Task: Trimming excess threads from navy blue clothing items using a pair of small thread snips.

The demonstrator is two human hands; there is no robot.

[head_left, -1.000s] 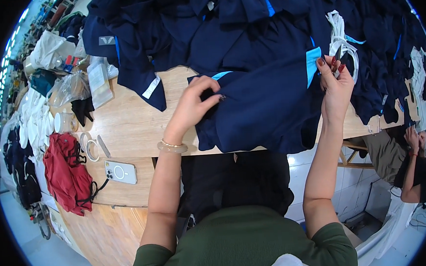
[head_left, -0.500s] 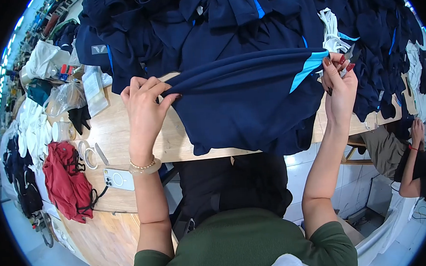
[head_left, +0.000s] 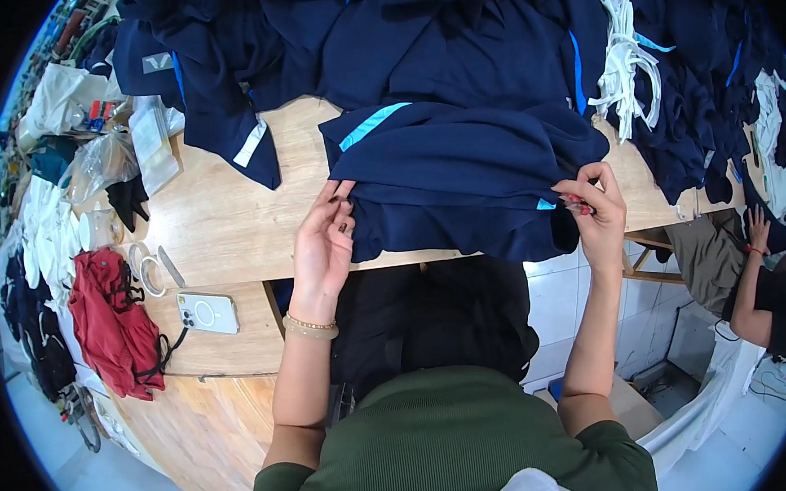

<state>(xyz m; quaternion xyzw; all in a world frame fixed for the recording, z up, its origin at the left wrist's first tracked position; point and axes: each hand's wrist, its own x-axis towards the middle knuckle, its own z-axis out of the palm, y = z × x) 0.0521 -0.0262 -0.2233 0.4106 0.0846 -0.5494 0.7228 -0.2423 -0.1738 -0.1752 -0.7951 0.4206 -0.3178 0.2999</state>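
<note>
A navy garment point(head_left: 460, 165) with light-blue insets lies bunched across the front of the wooden table, part of it hanging over the edge. My left hand point(head_left: 321, 250) is at its left side, palm turned up, fingers curled at the cloth's edge. At the right end my right hand point(head_left: 601, 210) pinches the fabric beside a small light-blue patch. Tucked in that same hand is a small cutting tool with red handles point(head_left: 578, 204), apparently thread snips; its blades are hidden.
Heaped navy garments point(head_left: 354, 50) fill the far side, with white cords point(head_left: 627, 65) on them. Left on the table point(head_left: 219, 202) are a phone point(head_left: 207, 313), tape rolls point(head_left: 150, 274), plastic bags point(head_left: 105, 164) and a red cloth bag point(head_left: 114, 325). Another person point(head_left: 760, 286) sits at far right.
The garment has been turned and lowered onto the table; its large light-blue inset went from right to upper left. My right hand came down and left; my left moved right and turned palm up.
</note>
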